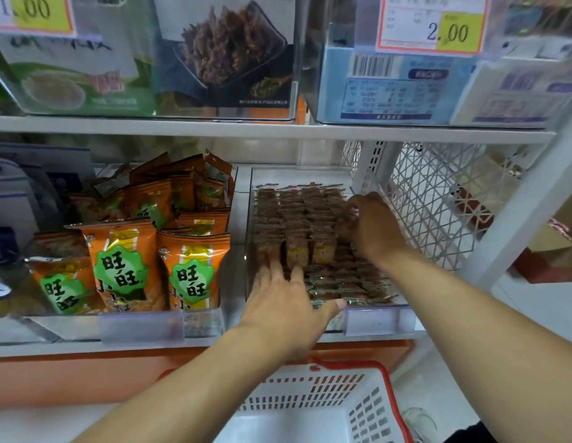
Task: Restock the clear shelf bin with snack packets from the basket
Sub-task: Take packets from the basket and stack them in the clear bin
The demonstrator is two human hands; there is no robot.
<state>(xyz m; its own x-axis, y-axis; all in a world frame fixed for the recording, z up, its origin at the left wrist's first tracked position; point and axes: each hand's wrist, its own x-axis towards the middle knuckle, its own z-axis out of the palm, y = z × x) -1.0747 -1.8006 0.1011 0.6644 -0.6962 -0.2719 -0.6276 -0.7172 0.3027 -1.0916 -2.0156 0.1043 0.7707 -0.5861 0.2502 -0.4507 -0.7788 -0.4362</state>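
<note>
The white shelf (pixel 278 131) fills the view, and at about three o'clock on its lower level sits the clear shelf bin (pixel 297 177), already packed with rows of small brown snack packets (pixel 297 219); to its nine o'clock stands a neighbouring bin of orange bags (pixel 128 266). Down at six o'clock the basket (pixel 348 401), white with a red rim, shows no packets in the part I can see, so I'd judge the stocking nearly done and this step to be tidying the rows. The left hand (pixel 284 302) lies spread with straight fingers pressing on the front packets at the bin's seven o'clock corner, thumb stretched toward the front lip. The right hand (pixel 372 227) reaches to the bin's two o'clock side, fingers curled onto packets there; it looks like a pinch on one, though blur keeps me from being sure. To do this well, hold the front rows steady with the flat hand while the other nudges packets upright, easing them gently so the rows don't topple.
</note>
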